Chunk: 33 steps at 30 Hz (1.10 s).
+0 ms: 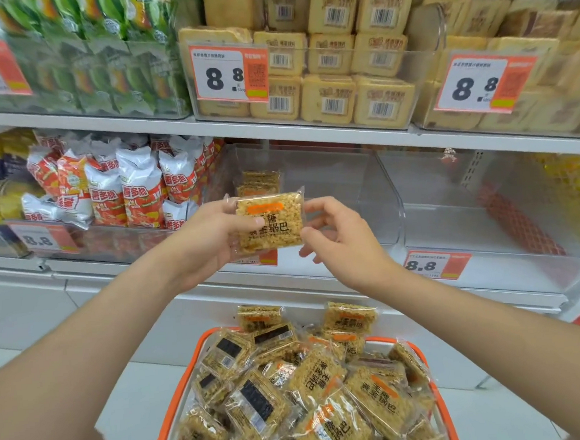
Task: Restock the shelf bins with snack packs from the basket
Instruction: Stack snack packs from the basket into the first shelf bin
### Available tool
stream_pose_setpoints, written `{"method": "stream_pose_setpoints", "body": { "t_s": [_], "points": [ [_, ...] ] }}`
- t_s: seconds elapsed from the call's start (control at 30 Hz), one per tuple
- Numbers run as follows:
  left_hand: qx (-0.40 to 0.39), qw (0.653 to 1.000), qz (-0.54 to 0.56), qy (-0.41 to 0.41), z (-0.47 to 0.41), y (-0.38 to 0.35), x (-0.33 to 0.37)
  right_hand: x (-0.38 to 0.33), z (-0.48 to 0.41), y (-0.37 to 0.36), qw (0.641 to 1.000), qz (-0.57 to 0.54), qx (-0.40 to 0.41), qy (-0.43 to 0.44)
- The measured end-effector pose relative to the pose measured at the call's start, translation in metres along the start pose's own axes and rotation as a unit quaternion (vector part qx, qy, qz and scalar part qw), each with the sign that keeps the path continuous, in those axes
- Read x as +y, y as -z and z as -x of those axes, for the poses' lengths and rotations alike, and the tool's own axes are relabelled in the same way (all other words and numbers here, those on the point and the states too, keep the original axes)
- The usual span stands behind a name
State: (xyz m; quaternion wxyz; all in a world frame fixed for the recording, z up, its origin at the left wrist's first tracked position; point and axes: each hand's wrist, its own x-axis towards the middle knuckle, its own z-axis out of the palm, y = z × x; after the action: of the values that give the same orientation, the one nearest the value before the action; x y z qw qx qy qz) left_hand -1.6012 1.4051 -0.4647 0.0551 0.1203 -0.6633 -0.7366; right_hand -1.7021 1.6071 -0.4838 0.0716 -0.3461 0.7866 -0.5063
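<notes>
1. Both forearms reach up from the lower corners of the view and meet at mid-frame, bare to the wrist, in front of the shelf (310,139).
2. Below them stands the orange-rimmed basket (194,370), heaped with snack packs (313,383) in clear wrappers. Some lie label up and some show a black panel.
3. The left hand (214,239) holds one snack pack (270,224) upright and facing the camera. Its thumb lies across the pack's left front, and its fingers are curled behind, out of sight.
4. The right hand (345,240) is raised to the pack's right edge, palm turned left, with its fingers loosely bent. The thumb tip sits at the lower right corner and the forefinger near the upper right corner. Whether they pinch the wrapper or only meet it cannot be told.
5. The held pack is in the air above the basket, in front of the clear bin (376,196) on the lower shelf level.
6. A few packs of the same kind (260,182) stand at the back left of that bin.
7. Left of it is a bin of red-and-white bags (135,189), and to the right is another clear bin (486,206).
8. On the level above, a bin holds stacked beige packs (333,79) with barcodes, fronted by a price tag (227,74) reading 8.8.
</notes>
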Motion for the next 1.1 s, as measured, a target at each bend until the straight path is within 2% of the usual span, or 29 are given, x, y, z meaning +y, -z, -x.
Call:
{"method": "stream_pose_setpoints", "body": {
  "t_s": [0.13, 0.4, 0.5, 0.6, 0.67, 0.73, 0.8, 0.9, 1.0, 1.1],
  "points": [
    [0.013, 0.996, 0.09, 0.022, -0.002, 0.0, -0.003, -0.001, -0.002, -0.002, 1.0, -0.016, 0.015, -0.01],
    [0.031, 0.996, 0.088, 0.005, -0.01, 0.006, -0.004, -0.001, -0.014, -0.008, 1.0, -0.026, 0.006, -0.01],
    [0.066, 0.997, 0.017, -0.038, -0.015, 0.012, -0.006, -0.006, -0.025, -0.006, 0.999, -0.021, -0.031, -0.001],
    [0.148, 0.969, -0.164, -0.112, -0.015, 0.019, -0.005, -0.01, -0.04, -0.005, 0.997, -0.054, -0.046, 0.018],
    [0.187, 0.937, -0.241, -0.169, -0.018, 0.027, -0.008, -0.007, -0.055, -0.004, 0.996, -0.09, 0.002, 0.001],
    [0.193, 0.917, -0.295, -0.189, -0.017, 0.032, -0.011, 0.003, -0.073, -0.003, 0.993, -0.089, 0.068, -0.026],
    [0.181, 0.89, -0.37, -0.192, -0.018, 0.036, -0.014, 0.017, -0.094, -0.002, 0.994, -0.029, 0.087, -0.057],
    [0.145, 0.87, -0.431, -0.192, -0.018, 0.039, -0.016, 0.028, -0.118, -0.009, 0.994, 0.05, 0.036, -0.091],
    [0.109, 0.852, -0.475, -0.192, -0.02, 0.042, -0.018, 0.033, -0.14, -0.029, 0.981, 0.174, -0.011, -0.09],
    [0.087, 0.838, -0.503, -0.192, -0.02, 0.044, -0.02, 0.038, -0.159, -0.052, 0.964, 0.256, -0.021, -0.072]
  ]
}}
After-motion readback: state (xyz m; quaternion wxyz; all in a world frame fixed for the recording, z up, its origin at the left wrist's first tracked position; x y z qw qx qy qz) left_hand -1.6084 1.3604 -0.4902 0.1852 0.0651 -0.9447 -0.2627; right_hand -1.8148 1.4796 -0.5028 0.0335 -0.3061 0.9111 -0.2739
